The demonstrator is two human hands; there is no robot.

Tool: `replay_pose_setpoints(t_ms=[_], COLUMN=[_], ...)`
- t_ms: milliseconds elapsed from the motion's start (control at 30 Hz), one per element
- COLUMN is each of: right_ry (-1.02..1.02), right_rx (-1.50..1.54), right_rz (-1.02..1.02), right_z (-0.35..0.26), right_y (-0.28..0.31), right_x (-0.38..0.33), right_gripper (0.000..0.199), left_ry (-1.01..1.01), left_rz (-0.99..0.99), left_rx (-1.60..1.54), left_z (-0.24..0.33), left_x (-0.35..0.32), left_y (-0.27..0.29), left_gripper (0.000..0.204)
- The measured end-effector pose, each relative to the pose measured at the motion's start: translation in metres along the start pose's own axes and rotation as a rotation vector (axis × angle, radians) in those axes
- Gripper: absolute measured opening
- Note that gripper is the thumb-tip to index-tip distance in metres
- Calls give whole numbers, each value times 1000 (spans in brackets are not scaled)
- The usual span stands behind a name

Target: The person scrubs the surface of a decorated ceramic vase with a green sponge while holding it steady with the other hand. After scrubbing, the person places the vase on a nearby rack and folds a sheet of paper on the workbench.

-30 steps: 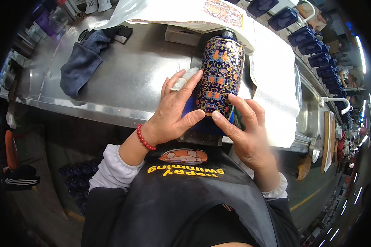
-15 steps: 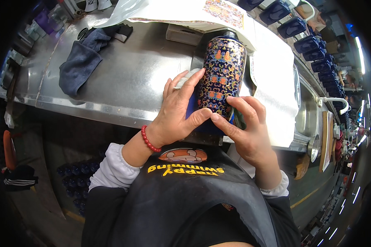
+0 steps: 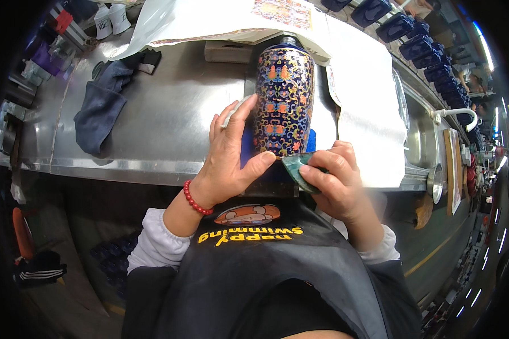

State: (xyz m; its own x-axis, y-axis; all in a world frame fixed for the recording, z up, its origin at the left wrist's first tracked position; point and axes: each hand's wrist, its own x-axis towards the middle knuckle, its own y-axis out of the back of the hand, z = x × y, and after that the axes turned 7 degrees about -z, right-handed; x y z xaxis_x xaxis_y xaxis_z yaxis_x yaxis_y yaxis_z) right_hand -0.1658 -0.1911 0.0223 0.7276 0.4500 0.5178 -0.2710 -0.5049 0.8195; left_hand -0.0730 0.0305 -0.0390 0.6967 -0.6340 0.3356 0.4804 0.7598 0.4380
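Pinching one green piece (image 3: 300,174) in your right hand (image 3: 339,183), left hand (image 3: 226,155), fingers spread, at one patterned bottle (image 3: 283,99), yellow lettering (image 3: 250,234) on one apron (image 3: 254,268).

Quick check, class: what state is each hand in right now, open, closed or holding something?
Left hand: open, touching the patterned bottle.
Right hand: closed, holding a flat green tool by the bottle's near end.
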Motion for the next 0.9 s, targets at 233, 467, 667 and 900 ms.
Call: replay_pose_setpoints(t_ms=[233,467,667,900], right_ry=[2,-34,-328,-626], right_rx=[-20,101,454,628], right_rz=[-32,-43,49,-28], right_z=[-6,-1,1,-5], right_y=[0,12,7,10], right_x=[-1,-5,-2,-2], right_gripper=[24,32,25,18], left_ry=[10,80,125,102], left_rz=[-13,3,39,0], left_rx=[7,-260,-112,-149], left_z=[1,-1,3,1], left_x=[0,2,4,1], left_y=[0,-1,-6,-4], left_gripper=[88,85,86,88])
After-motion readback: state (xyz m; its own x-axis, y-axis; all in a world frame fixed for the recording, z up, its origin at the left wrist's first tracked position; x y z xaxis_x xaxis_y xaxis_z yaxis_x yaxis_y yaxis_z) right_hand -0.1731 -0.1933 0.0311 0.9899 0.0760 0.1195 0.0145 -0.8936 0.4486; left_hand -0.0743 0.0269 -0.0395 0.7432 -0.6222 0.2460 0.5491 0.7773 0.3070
